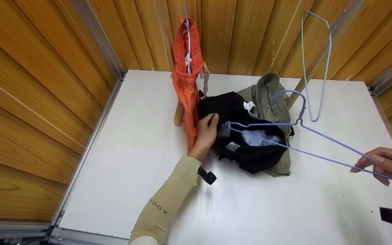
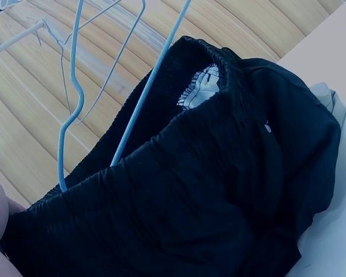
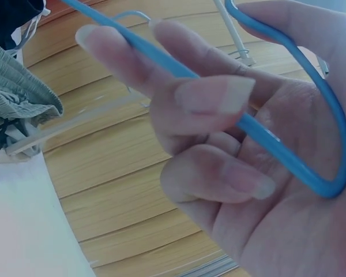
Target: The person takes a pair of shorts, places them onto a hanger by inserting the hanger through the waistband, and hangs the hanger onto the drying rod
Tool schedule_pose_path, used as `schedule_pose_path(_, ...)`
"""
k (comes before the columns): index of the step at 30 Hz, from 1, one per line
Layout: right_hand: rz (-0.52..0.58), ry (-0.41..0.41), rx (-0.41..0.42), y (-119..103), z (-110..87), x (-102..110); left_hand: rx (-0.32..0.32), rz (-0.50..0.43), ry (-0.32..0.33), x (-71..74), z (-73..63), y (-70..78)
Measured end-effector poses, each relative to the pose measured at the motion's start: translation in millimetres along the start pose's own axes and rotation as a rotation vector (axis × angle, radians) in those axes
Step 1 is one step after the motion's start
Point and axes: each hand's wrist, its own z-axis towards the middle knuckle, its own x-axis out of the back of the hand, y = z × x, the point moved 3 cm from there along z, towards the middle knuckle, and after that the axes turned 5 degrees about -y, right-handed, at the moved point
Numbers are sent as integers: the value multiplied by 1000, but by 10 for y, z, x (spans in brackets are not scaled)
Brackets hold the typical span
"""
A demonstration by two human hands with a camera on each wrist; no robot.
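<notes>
Black cloth garment with gathered elastic waistband [image 1: 250, 158]: over white tabletop [image 1: 141, 143], just right of left hand [image 1: 207, 132], waistband edge pinched there. Blue wire clothes hanger [image 1: 300, 119]: far end inside black waistband, near end gripped by curled fingers of right hand [image 1: 391, 165], well apart from garment. Olive-green cloth garment [image 1: 267, 98] behind; orange cloth garment [image 1: 189, 88] hanging beside left hand.
</notes>
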Motion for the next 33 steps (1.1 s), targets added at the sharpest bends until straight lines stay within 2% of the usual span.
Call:
schedule_pose_path(8,-147,21,-131,-66,82,-163,-23,88,-8,-5,-55,45)
schedule_pose_path(15,-124,-16,-62,-128,246,-294,-32,154,7,-26,-86,99)
schedule_pose_path(19,-134,19,-109,-141,308,-350,-36,167,13,-26,-78,99)
schedule_pose_path(23,-132,34,-116,-148,364,-393,-31,170,8,-27,-73,104)
schedule_pose_path(28,-80,36,-83,-124,426,-445,-24,165,-14,-31,-79,123)
schedule_pose_path(33,-12,37,-49,-87,484,-495,-61,151,-30,-35,-84,141)
